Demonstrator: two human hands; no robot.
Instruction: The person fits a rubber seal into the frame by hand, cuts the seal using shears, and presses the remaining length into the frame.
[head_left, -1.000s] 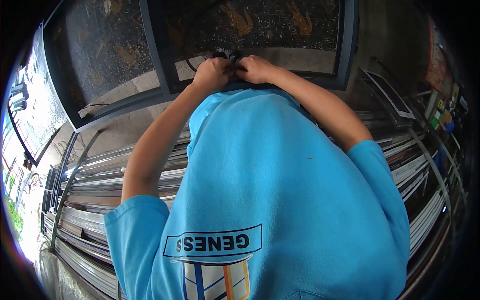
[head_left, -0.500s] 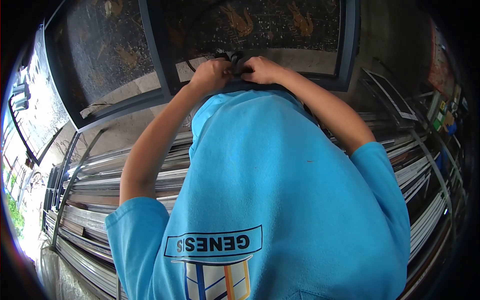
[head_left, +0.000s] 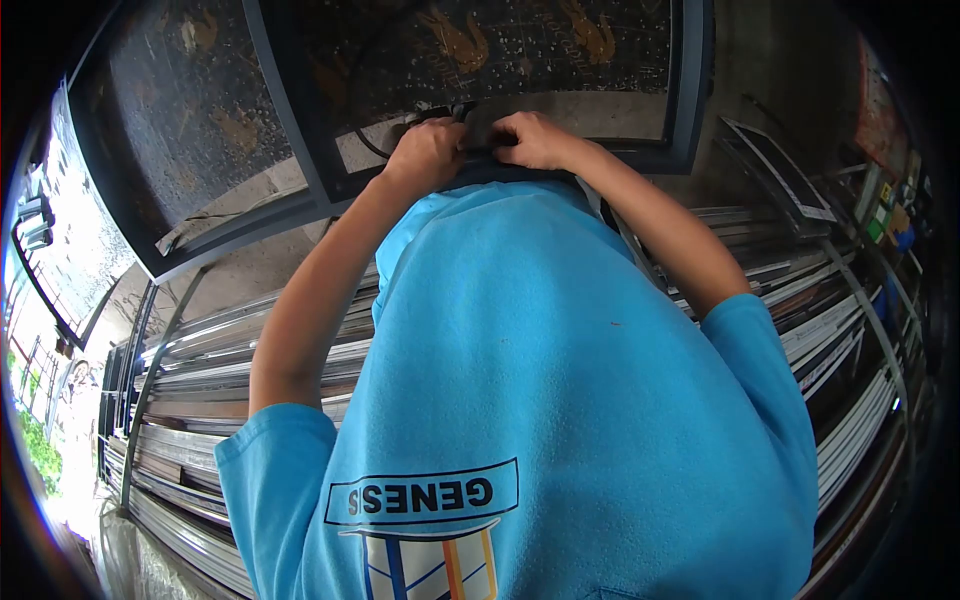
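Note:
Both hands meet near the top centre of the head view, at the dark lower rail of a metal frame (head_left: pixel 690 110). My left hand (head_left: pixel 430 150) has its fingers curled in beside a small black object (head_left: pixel 462 110). My right hand (head_left: pixel 530 140) is bent close by, with a narrow dark gap between the two. The fingertips of both hands are in shadow, and what they hold is too dark to make out. Behind the frame lies a dark, speckled board (head_left: pixel 520 45) with orange prints.
Long metal bars (head_left: pixel 190 440) are stacked on racks at the left and right. A smaller rectangular frame (head_left: pixel 780 170) leans at the right. Small coloured items (head_left: pixel 885 220) lie at the far right. A black cable (head_left: pixel 365 140) loops left of the hands.
The view has shifted slightly, so the frame sits a little further left and higher. My right hand has moved slightly away from my left, and the black object between them shows less.

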